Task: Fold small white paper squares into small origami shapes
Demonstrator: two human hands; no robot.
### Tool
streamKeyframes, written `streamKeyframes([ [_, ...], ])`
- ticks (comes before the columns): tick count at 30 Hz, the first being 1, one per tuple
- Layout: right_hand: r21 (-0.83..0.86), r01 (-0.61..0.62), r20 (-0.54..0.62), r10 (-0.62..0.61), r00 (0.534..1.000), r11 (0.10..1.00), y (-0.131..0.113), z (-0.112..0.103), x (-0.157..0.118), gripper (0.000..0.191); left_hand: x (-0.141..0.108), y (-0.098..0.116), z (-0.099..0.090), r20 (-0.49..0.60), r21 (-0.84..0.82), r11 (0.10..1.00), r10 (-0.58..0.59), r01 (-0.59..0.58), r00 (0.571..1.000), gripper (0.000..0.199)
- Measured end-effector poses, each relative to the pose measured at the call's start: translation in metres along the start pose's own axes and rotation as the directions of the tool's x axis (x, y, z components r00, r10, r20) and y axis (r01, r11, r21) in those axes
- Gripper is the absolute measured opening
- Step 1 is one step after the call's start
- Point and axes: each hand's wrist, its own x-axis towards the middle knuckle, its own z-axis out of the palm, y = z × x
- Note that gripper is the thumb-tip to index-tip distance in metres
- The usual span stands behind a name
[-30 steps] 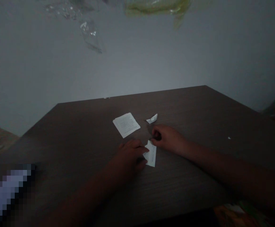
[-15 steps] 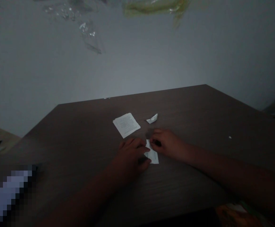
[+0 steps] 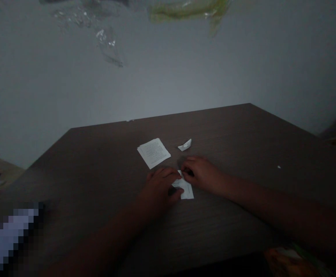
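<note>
A small piece of white printed paper [image 3: 188, 191] lies on the table between my hands. My left hand [image 3: 160, 186] rests at its left side, with thumb and fingers apart and their tips on the sheet. At the paper's upper edge, the fingertips of my right hand [image 3: 198, 171] are pinched together on it, and they hide that corner. Just beyond my right hand sits a little folded paper boat [image 3: 185, 145]. A stack of square printed papers [image 3: 154, 153] lies beyond my left hand.
The brown wooden table [image 3: 112, 154] meets a pale wall [image 3: 168, 73] at its far edge. A tiny white scrap [image 3: 279, 167] lies to the right. A blurred-out bluish object [image 3: 12, 234] is at the lower left. Clear plastic [image 3: 107, 42] and a yellow wrapper [image 3: 185, 11] hang on the wall.
My left fingers have shifted slightly over the paper, and its left part shows a bit differently. My right hand keeps its pinch at the upper edge. The boat and stack stay put.
</note>
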Motion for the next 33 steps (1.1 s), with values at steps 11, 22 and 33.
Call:
streamKeyframes([
  [11, -0.044, -0.011, -0.003, 0.011, 1.0, 0.999, -0.003, 0.003, -0.002, 0.012, -0.001, 0.006, -0.006, 0.046, 0.053, 0.998, 0.015, -0.017, 0.999, 0.047],
  [22, -0.027, 0.012, 0.0, -0.012, 1.0, 1.0, -0.005, 0.001, -0.004, 0.017, -0.001, 0.008, -0.015, 0.08, 0.049, 0.999, 0.013, -0.017, 0.997, 0.046],
  [33, 0.048, 0.071, 0.088, -0.075, 0.993, 0.996, -0.016, -0.009, -0.016, 0.019, 0.0, 0.008, -0.017, 0.125, 0.048, 0.999, -0.01, 0.005, 0.992, 0.053],
])
